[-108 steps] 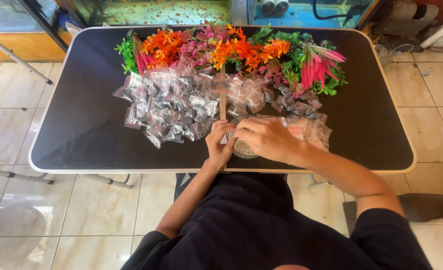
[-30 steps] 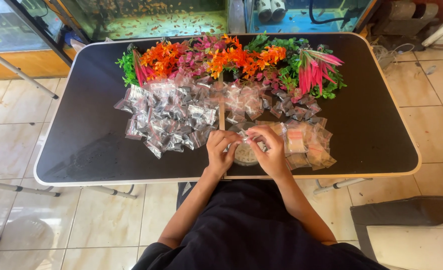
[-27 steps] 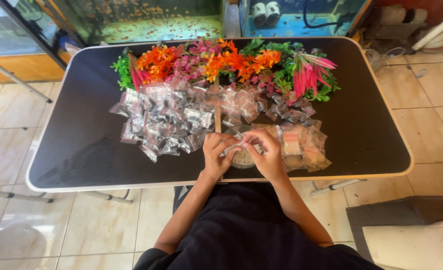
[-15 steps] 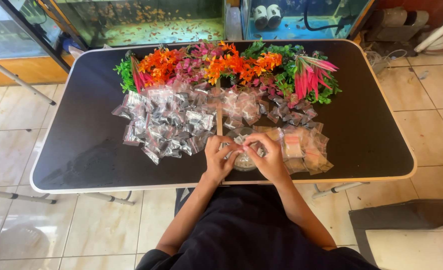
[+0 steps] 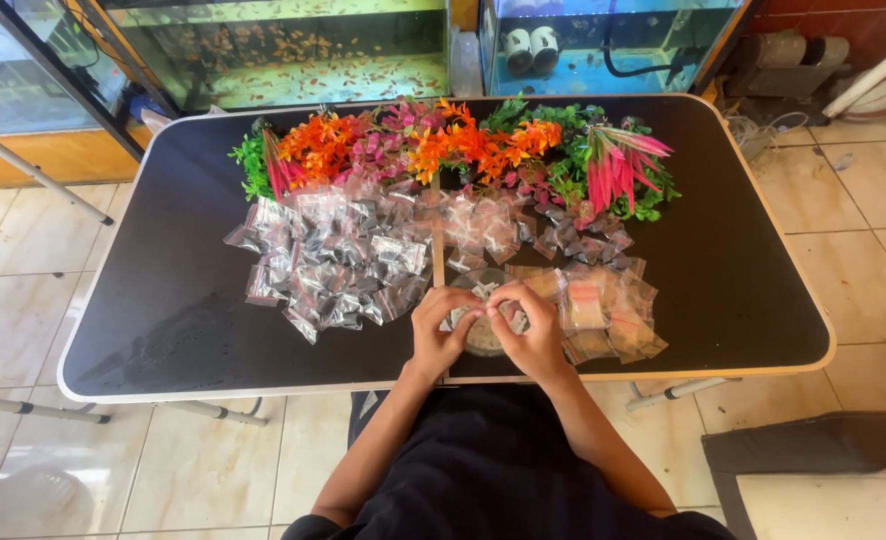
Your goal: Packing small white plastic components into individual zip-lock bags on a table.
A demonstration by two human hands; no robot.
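Fingers of left hand (image 5: 441,325) and right hand (image 5: 529,325) curled together, tips meeting on a small clear plastic bag (image 5: 485,300), pinched between both hands just above a round shallow dish (image 5: 485,340) at the near edge of the black tabletop (image 5: 163,320). Contents of the pinched bag too small to tell. Just right of the right hand, a loose heap of clear bags with orange and pink contents (image 5: 603,310), touching one another. Left of the left hand, a wider spread of small clear bags with dark contents (image 5: 333,260), overlapping. Between the two piles, a thin wooden stick (image 5: 438,245), lying lengthwise away from the hands. Farther back, a row of artificial aquarium plants (image 5: 463,150) in orange, pink, green and magenta across the tabletop. Beyond the far edge, glass fish tanks (image 5: 293,50). Below, tiled floor (image 5: 23,260) and folding table legs.
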